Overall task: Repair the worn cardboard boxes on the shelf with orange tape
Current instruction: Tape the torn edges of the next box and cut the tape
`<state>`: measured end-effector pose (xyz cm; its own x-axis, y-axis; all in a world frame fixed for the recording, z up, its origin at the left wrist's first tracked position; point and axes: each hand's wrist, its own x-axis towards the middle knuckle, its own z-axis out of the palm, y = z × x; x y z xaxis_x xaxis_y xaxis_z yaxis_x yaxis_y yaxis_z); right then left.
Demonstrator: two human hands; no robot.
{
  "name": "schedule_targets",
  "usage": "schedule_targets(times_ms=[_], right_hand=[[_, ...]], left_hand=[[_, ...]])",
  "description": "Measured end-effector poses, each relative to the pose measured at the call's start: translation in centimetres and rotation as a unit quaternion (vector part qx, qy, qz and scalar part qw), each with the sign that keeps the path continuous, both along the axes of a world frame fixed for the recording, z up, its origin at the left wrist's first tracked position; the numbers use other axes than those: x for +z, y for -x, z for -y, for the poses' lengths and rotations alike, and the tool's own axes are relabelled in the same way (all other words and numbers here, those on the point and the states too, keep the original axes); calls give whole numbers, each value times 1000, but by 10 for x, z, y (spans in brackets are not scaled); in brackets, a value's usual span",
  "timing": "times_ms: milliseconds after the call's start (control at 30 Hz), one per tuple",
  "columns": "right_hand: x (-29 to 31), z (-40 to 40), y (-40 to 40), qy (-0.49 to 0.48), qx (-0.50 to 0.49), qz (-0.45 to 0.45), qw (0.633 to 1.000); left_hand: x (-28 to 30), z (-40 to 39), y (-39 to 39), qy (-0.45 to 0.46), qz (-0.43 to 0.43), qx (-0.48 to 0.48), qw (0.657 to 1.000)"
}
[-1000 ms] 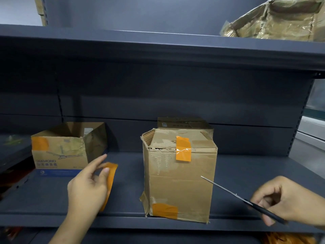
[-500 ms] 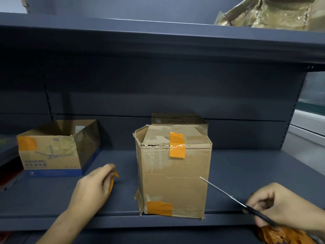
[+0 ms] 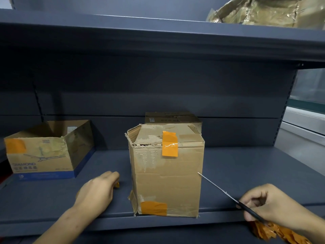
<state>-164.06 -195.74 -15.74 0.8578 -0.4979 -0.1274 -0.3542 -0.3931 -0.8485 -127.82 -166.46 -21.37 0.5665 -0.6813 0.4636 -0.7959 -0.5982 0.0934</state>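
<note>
Cardboard box point(image 3: 167, 173), torn along its top edge, wears orange tape patches point(image 3: 169, 146).

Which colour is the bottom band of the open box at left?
Blue, on the open box; head view.

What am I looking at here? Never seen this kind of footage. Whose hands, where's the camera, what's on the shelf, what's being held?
No machine here: a person's two bare hands, filmed from one wide-angle camera worn on the head, looking forward and down. The grey shelf holds a worn, closed cardboard box with two orange tape patches, an open-top box to its left with one orange patch, and another box behind. The left hand holds a piece of orange tape, mostly hidden under the fingers. The right hand grips scissors, blades pointing at the box, with crumpled orange tape beneath it.
</note>
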Motion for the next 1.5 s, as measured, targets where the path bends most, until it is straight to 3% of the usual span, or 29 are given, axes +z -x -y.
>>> schedule_targets(times_ms=[167, 300, 367, 467, 633, 700, 767, 867, 933, 1033, 1100, 1133, 1200, 1267, 1300, 1400, 1500], right_hand=[[-17, 7, 11, -34, -53, 43, 997], [-30, 9, 8, -57, -128, 53, 989], [-34, 10, -3, 40, -155, -6, 987], [-37, 13, -27, 207, -201, -105, 952], [-27, 3, -69, 342, -190, -205, 897], [-25, -1, -81, 364, -166, -224, 889], [-26, -1, -90, 368, -156, -230, 887], [-24, -1, -97, 383, -145, -237, 881], [-23, -1, -101, 387, -135, -242, 879], [-19, -5, -105, 383, -127, -253, 879], [-4, -8, -106, 386, -150, -213, 885], [6, -7, -105, 383, -177, -140, 896], [33, -14, -104, 344, -225, 94, 907], [62, -32, -103, 326, -216, 309, 867], [73, -42, -105, 341, -175, 362, 850], [85, -63, -117, 433, -1, 363, 825], [80, -63, -127, 429, 78, 292, 851]], left_hand=[[0, 6, -1, -111, -3, 37, 993], [-5, 8, -3, -135, 10, 35, 990], [-7, 8, -7, -131, 5, 29, 991], [-5, 8, -5, -120, -12, 20, 993], [14, 4, 8, -4, 28, 57, 998], [29, 3, 11, 87, 41, 33, 995], [52, 4, 17, 224, 4, -11, 975], [102, 5, 33, 397, -49, -87, 912], [135, 10, 48, 429, -26, -138, 892], [164, 24, 74, 357, 15, -210, 910], [169, 34, 85, 256, 20, -238, 937], [169, 39, 87, 207, 18, -245, 947], [167, 46, 87, 144, 8, -255, 956], [168, 52, 84, 108, 0, -253, 961], [169, 55, 82, 86, -1, -248, 965], [169, 60, 76, 11, -11, -256, 967], [166, 59, 76, -3, -25, -271, 962]])
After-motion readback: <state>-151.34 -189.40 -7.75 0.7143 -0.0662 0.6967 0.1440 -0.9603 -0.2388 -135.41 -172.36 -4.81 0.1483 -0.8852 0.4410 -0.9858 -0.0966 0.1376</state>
